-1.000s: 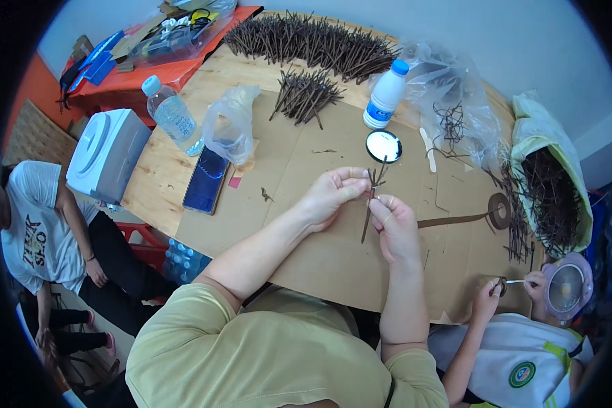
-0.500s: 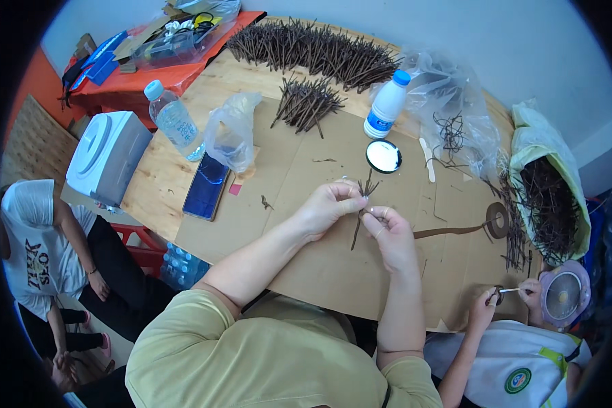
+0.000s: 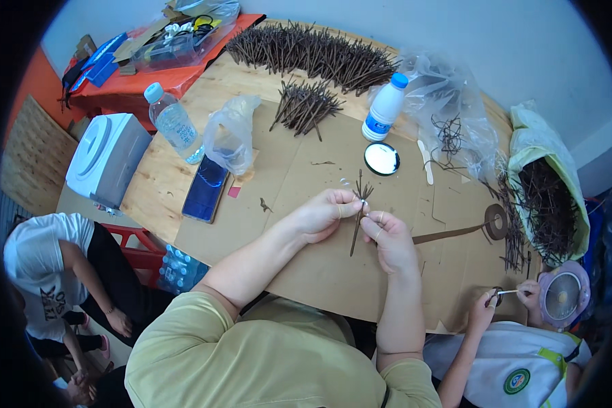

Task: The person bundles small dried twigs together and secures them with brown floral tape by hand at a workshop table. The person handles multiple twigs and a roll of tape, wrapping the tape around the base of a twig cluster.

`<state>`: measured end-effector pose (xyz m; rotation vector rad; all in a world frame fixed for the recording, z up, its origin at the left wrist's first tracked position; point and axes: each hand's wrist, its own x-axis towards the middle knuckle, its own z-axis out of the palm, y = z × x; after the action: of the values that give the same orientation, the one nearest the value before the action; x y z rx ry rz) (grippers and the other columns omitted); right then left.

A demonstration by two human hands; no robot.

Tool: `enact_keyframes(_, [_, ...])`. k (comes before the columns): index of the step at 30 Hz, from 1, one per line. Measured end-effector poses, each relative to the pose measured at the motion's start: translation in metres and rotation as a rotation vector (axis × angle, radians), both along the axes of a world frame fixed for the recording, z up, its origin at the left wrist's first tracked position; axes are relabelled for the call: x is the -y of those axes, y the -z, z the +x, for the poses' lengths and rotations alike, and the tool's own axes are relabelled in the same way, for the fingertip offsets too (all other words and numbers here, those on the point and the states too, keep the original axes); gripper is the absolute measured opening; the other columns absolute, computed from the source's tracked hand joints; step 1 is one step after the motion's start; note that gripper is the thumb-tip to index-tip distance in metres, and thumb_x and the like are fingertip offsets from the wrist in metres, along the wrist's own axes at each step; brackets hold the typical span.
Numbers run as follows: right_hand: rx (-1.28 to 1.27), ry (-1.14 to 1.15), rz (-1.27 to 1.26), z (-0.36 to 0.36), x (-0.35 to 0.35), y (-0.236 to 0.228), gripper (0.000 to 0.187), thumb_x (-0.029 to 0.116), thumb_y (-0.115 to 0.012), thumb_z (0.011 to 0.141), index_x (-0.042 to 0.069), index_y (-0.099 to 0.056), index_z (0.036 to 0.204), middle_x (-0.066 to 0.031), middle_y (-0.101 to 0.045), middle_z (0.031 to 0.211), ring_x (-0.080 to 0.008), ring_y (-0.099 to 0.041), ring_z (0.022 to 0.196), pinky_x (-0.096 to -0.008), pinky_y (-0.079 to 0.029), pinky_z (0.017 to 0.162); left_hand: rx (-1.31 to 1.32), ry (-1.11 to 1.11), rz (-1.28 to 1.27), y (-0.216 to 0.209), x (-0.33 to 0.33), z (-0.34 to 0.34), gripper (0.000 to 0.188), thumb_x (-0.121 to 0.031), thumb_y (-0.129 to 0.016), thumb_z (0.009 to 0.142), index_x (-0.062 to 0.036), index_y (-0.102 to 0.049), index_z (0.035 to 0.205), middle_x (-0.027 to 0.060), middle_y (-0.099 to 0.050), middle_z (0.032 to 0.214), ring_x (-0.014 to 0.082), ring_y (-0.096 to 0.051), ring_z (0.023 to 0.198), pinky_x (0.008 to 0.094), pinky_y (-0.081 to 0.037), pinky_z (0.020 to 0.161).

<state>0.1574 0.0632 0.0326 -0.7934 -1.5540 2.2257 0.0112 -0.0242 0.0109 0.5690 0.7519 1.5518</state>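
Pinching brown twig bundle (image 3: 359,216) — left hand (image 3: 321,215) fingers above, right hand (image 3: 389,238) fingers beside.

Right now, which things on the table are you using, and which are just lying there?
In use:
left hand and right hand, pinching a branched brown twig
piles of brown sticks
roll of brown tape

Lying about:
water bottle
blue phone
white bottle
round white lid

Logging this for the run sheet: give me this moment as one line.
left hand: grips twig stem near top | right hand: pinches the stem alongside | surface: cardboard sheet | nearby: round lid, white bottle
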Motion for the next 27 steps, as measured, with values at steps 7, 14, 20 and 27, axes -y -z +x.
enact_keyframes(7, [-0.146, -0.041, -0.138, -0.003, 0.003, -0.006, 0.011, 0.009, -0.059, 0.082, 0.001, -0.058, 0.089, 0.0009, -0.055, 0.073, -0.0053, -0.046, 0.064, -0.018, -0.037, 0.062, 0.196, 0.104, 0.074, 0.006, -0.005, 0.001, 0.018, -0.019, -0.059, 0.084, -0.0035, -0.061, 0.092, 0.0038, -0.06, 0.089, 0.0124, -0.053, 0.084, 0.0274, -0.04, 0.081])
enact_keyframes(14, [-0.001, 0.089, 0.063, -0.005, 0.005, 0.002, 0.01, 0.008, -0.06, 0.082, 0.0, -0.057, 0.088, 0.0014, -0.054, 0.072, -0.0051, -0.047, 0.062, -0.0183, -0.038, 0.058, -0.248, -0.178, -0.073, -0.003, -0.007, 0.006, 0.011, -0.016, -0.057, 0.085, -0.0061, -0.058, 0.081, -0.0005, -0.053, 0.082, 0.0097, -0.05, 0.082, 0.026, -0.039, 0.08])
enact_keyframes(20, [0.038, 0.025, 0.102, -0.001, 0.0, -0.002, 0.011, 0.006, -0.061, 0.08, 0.0, -0.058, 0.09, -0.0006, -0.058, 0.077, -0.0075, -0.052, 0.065, -0.0205, -0.043, 0.062, -0.481, -0.237, -0.042, 0.0, -0.004, 0.001, 0.014, -0.018, -0.057, 0.085, -0.0054, -0.058, 0.079, -0.0001, -0.051, 0.083, 0.0095, -0.046, 0.086, 0.0246, -0.036, 0.079])
enact_keyframes(27, [-0.059, -0.022, -0.015, 0.001, -0.004, 0.003, 0.01, 0.005, -0.059, 0.081, 0.001, -0.059, 0.091, -0.0024, -0.059, 0.083, -0.0088, -0.053, 0.069, -0.0214, -0.043, 0.065, -0.003, -0.062, 0.035, 0.005, -0.004, 0.004, 0.018, -0.022, -0.057, 0.085, -0.0043, -0.059, 0.086, 0.0026, -0.056, 0.086, 0.0124, -0.05, 0.085, 0.0274, -0.04, 0.078])
